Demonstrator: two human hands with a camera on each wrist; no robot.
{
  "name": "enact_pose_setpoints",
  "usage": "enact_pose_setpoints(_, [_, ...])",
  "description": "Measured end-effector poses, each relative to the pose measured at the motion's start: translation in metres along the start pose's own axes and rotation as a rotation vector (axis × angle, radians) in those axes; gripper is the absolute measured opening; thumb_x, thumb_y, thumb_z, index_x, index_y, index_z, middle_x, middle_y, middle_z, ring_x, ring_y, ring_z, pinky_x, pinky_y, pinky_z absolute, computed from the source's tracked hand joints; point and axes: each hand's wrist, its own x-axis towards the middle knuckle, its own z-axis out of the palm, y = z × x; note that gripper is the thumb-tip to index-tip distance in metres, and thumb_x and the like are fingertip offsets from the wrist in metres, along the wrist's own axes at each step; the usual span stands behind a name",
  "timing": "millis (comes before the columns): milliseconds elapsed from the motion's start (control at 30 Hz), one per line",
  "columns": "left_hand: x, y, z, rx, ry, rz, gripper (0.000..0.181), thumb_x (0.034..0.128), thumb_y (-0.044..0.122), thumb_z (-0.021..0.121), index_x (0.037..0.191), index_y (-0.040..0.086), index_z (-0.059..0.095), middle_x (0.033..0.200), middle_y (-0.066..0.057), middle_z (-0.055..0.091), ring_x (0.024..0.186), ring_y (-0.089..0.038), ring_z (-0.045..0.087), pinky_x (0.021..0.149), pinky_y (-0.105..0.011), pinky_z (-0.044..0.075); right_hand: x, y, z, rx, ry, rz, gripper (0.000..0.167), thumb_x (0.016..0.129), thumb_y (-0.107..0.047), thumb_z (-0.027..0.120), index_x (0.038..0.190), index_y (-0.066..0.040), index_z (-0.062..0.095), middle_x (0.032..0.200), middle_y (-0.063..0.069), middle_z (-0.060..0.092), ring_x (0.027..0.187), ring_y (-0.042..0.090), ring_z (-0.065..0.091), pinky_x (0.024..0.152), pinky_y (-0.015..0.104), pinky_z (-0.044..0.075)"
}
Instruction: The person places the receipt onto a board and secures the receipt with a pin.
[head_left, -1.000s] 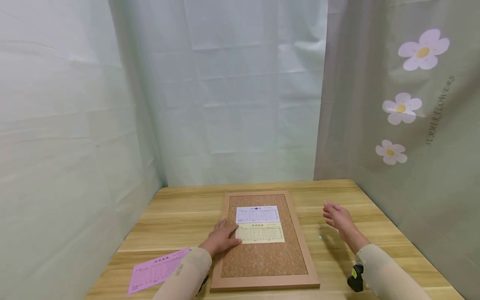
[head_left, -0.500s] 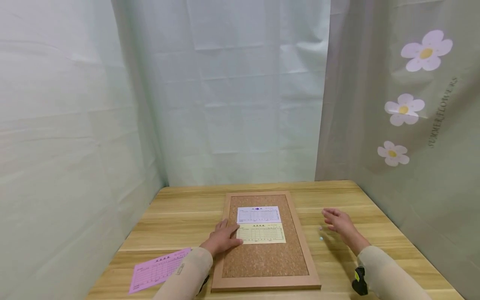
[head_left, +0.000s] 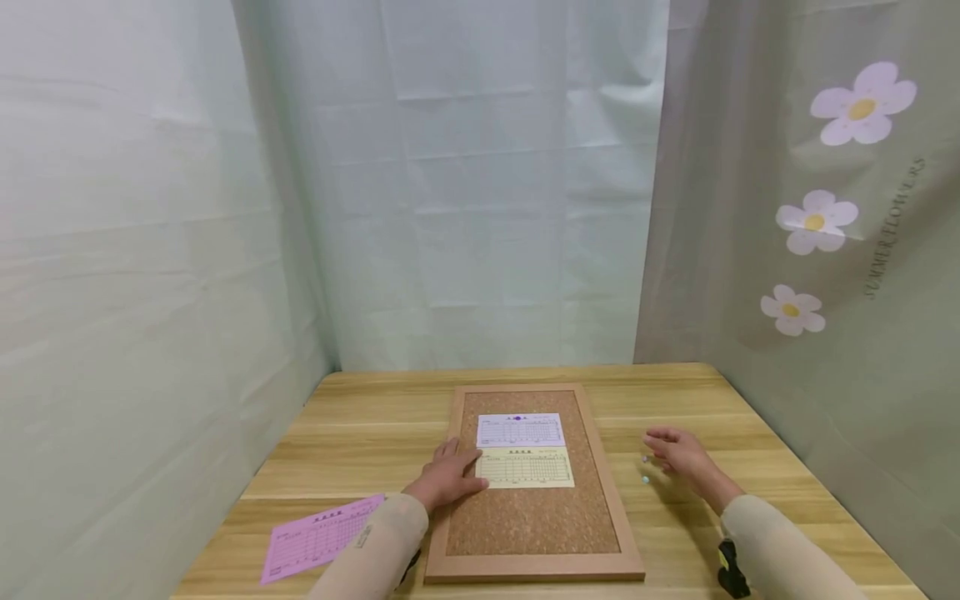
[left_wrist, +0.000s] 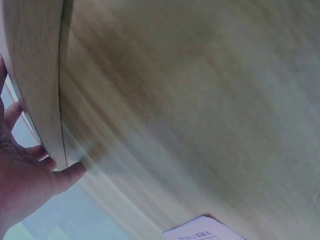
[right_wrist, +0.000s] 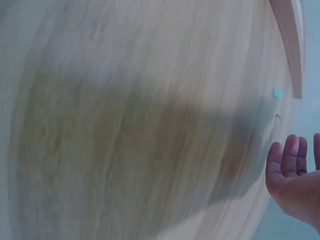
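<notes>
A cork board in a wooden frame (head_left: 537,568) lies on the table. On its cork are a white form (head_left: 520,432), with a purple pin (head_left: 517,418) at its top, and a yellow form (head_left: 525,468) just below. The left hand (head_left: 446,477) rests on the board's left edge, fingertips at the yellow form's left side; the left wrist view shows this hand (left_wrist: 30,170) at the frame. Right of the board, the right hand (head_left: 686,458) hovers with relaxed fingers beside two small pins, one purplish (head_left: 645,459), one light blue (head_left: 645,480). The right wrist view shows the light blue pin (right_wrist: 278,93) near the fingers.
A pink form (head_left: 318,540) lies on the table left of the board, partly behind the left sleeve. Pale curtains (head_left: 480,208) enclose the table (head_left: 360,417) at the back and both sides. Flowers are printed on the right curtain.
The right hand has moved down towards the purplish pin. The left hand stays on the board's edge. The head view has shifted slightly.
</notes>
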Motion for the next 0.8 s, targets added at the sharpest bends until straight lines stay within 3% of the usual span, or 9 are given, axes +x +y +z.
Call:
enact_pose_setpoints(233, [-0.002,0.0024,-0.0015,-0.001,-0.006,-0.001,0.061,0.0922,0.036,0.071,0.145,0.011,0.051,0.158,-0.027,0.021,0.145,-0.046,0.016,0.106,-0.07,0.023,0.0022,0.004,-0.006,-0.064,-0.019,-0.025,0.047,0.104,-0.021,0.054,0.136,0.012,0.047,0.132,0.028,0.055,0.12,0.044,0.053,0.079,0.037,0.05])
enact_pose_setpoints(500, [0.0005,0.0009,0.0002,0.009,-0.003,0.014,0.062,0.0924,0.036,0.07,0.145,0.011,0.051,0.158,-0.028,0.022,0.146,-0.046,0.016,0.107,-0.069,0.023,0.0051,0.008,-0.0078,-0.123,-0.037,-0.042,0.042,0.102,-0.019,0.056,0.13,0.013,0.053,0.122,0.021,0.063,0.108,0.03,0.058,0.082,0.041,0.05])
enact_pose_setpoints(800, [0.0028,-0.004,0.0025,0.002,-0.005,0.003,0.062,0.0915,0.037,0.071,0.144,0.012,0.052,0.158,-0.027,0.022,0.146,-0.045,0.016,0.107,-0.07,0.023,0.0068,0.0104,-0.0091,-0.2,-0.072,-0.043,0.041,0.099,-0.017,0.063,0.127,0.012,0.057,0.124,0.024,0.061,0.105,0.027,0.057,0.082,0.038,0.05])
